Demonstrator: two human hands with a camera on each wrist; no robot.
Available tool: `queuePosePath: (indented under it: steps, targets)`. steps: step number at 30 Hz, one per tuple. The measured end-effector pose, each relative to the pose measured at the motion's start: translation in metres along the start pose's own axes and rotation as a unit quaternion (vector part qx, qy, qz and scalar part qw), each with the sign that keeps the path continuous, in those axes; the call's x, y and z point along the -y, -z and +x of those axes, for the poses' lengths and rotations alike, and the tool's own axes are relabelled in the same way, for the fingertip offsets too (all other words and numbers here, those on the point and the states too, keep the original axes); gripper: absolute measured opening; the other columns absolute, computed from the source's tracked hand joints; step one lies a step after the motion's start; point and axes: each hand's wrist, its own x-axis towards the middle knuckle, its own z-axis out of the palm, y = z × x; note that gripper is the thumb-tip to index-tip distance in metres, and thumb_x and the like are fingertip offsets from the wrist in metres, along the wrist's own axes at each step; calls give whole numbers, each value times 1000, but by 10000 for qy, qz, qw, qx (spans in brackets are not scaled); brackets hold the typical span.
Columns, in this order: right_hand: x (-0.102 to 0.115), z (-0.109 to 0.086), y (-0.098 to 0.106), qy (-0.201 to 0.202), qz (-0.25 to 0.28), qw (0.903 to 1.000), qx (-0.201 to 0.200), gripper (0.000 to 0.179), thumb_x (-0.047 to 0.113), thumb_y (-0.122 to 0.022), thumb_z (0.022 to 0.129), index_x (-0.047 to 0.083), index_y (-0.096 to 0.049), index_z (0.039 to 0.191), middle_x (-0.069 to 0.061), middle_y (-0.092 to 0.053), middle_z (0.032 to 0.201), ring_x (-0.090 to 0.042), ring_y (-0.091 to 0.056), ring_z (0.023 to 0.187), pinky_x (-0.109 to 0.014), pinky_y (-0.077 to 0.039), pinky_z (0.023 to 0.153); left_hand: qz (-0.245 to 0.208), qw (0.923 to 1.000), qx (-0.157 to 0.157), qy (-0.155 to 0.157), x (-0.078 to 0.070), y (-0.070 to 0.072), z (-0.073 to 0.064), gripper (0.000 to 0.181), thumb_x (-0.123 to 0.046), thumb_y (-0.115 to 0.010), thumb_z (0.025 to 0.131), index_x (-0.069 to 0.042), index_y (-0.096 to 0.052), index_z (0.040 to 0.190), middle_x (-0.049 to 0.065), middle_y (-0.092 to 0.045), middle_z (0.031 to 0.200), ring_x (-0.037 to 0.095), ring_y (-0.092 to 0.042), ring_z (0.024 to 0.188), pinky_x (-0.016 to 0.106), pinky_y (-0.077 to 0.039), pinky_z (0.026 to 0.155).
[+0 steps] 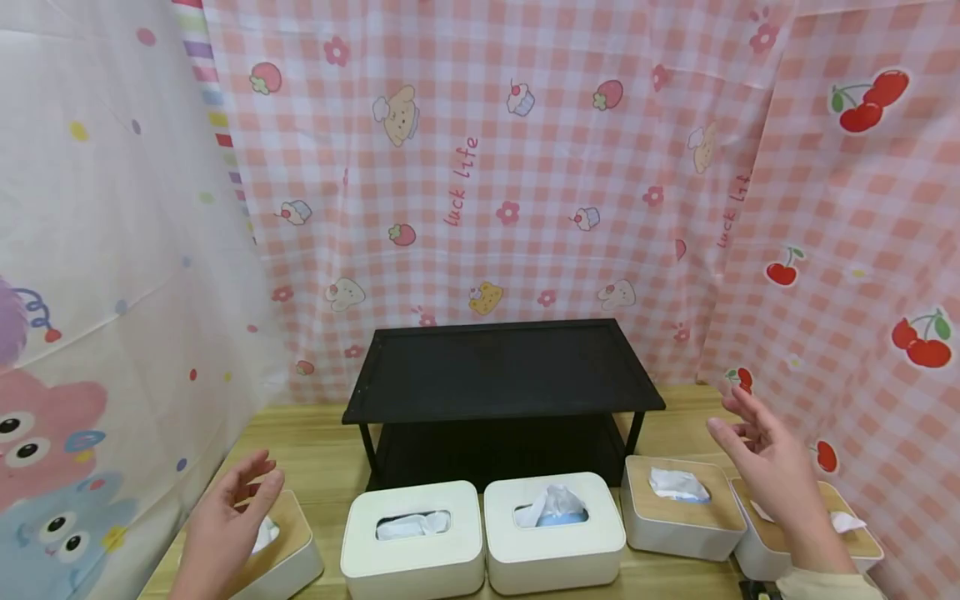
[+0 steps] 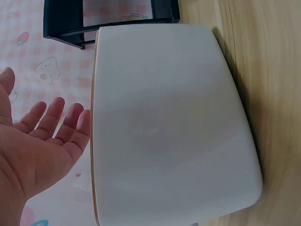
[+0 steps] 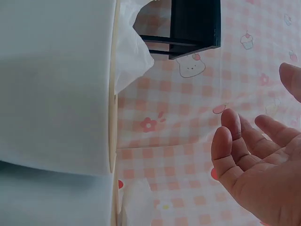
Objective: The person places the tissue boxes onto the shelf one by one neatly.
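Observation:
My left hand [image 1: 228, 521] hovers over a wood-topped tissue box [image 1: 288, 546] at the left, its fingers loosely bent and holding nothing. In the left wrist view that box's white side [image 2: 164, 127] fills the middle, with the palm beside it. On the right, my right hand [image 1: 776, 467] hangs in the air above another wood-topped tissue box [image 1: 862, 542], also with nothing in its fingers. A second wood-topped tissue box [image 1: 678, 533] stands just left of it. Two all-white tissue boxes [image 1: 412, 546] [image 1: 555, 542] sit side by side in the middle, tissue showing in their slots.
Behind the boxes stands a black two-tier rack [image 1: 502, 371] on the wooden table [image 1: 315, 433]. A pink checked curtain [image 1: 480, 167] hangs at the back and right, a white patterned one [image 1: 127, 208] at the left. A small dark object [image 1: 757, 590] lies near the front right.

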Motion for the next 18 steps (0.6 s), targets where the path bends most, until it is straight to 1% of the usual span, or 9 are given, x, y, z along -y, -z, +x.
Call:
queuePosePath:
  steps: [1, 2, 4, 6, 7, 8, 11, 14, 18]
  targets:
    - [0, -1, 0, -35, 50, 10000, 15, 70, 28, -69, 106, 9, -39, 166, 37, -50, 132, 14, -56, 101, -9, -50, 75, -37, 10000, -41, 30, 1, 0, -1, 63, -45, -60, 110, -4, -50, 157, 15, -64, 147, -24, -49, 96, 5, -44, 79]
    - [1, -2, -1, -62, 99, 9999, 23, 70, 28, -69, 107, 9, -38, 166, 39, -49, 131, 14, -56, 102, -8, -49, 76, -80, 9999, -91, 49, 1, -1, -2, 62, -44, -60, 110, -5, -51, 157, 8, -67, 143, -23, -50, 96, 4, -45, 79]
    - [2, -4, -1, -84, 177, 9998, 12, 69, 27, -68, 107, 9, -38, 166, 41, -48, 129, 13, -55, 102, -7, -49, 77, -182, 9997, -168, 80, 2, -2, -5, 60, -43, -60, 109, -5, -53, 155, -12, -69, 132, -23, -53, 96, 4, -46, 79]
    - [3, -5, -3, -69, 211, 9997, -29, 68, 25, -68, 107, 7, -39, 166, 42, -48, 127, 14, -56, 101, -5, -48, 78, -314, 9991, -235, 142, 3, -3, -7, 59, -43, -61, 109, -4, -55, 153, -31, -63, 118, -23, -54, 95, 3, -47, 78]
    - [3, -6, -4, -59, 214, 9997, -52, 68, 24, -69, 107, 7, -39, 165, 43, -48, 127, 14, -56, 101, -5, -48, 78, -388, 9988, -259, 161, 3, -4, -9, 58, -42, -62, 109, -4, -56, 152, -39, -59, 112, -23, -55, 94, 4, -47, 78]
    - [4, -6, -5, -47, 215, 9997, -75, 68, 24, -69, 107, 6, -40, 165, 43, -48, 126, 15, -56, 100, -4, -47, 79, -454, 9984, -277, 170, 3, -5, -11, 56, -41, -61, 109, -3, -57, 151, -44, -55, 108, -23, -55, 94, 4, -47, 78]
    - [6, -8, -9, -49, 234, 9996, -119, 67, 24, -69, 107, 7, -41, 165, 43, -49, 125, 15, -56, 100, -4, -47, 79, -588, 9975, -331, 205, 1, -9, -15, 52, -38, -62, 109, -2, -59, 148, -49, -53, 103, -22, -56, 93, 5, -48, 77]
    - [8, -10, -12, -164, 386, 9991, -45, 67, 25, -67, 108, 10, -38, 166, 40, -50, 127, 12, -56, 102, -4, -47, 81, -640, 9971, -348, 215, -1, -11, -18, 50, -36, -62, 110, -3, -61, 146, -48, -55, 103, -20, -57, 93, 6, -49, 77]
    - [10, -13, -14, -347, 483, 9982, 62, 69, 28, -66, 108, 10, -35, 168, 40, -50, 129, 11, -55, 105, -4, -46, 84, -677, 9966, -255, 386, -3, -13, -20, 53, -42, -62, 109, -5, -61, 147, -47, -55, 103, -20, -57, 93, 8, -50, 78]
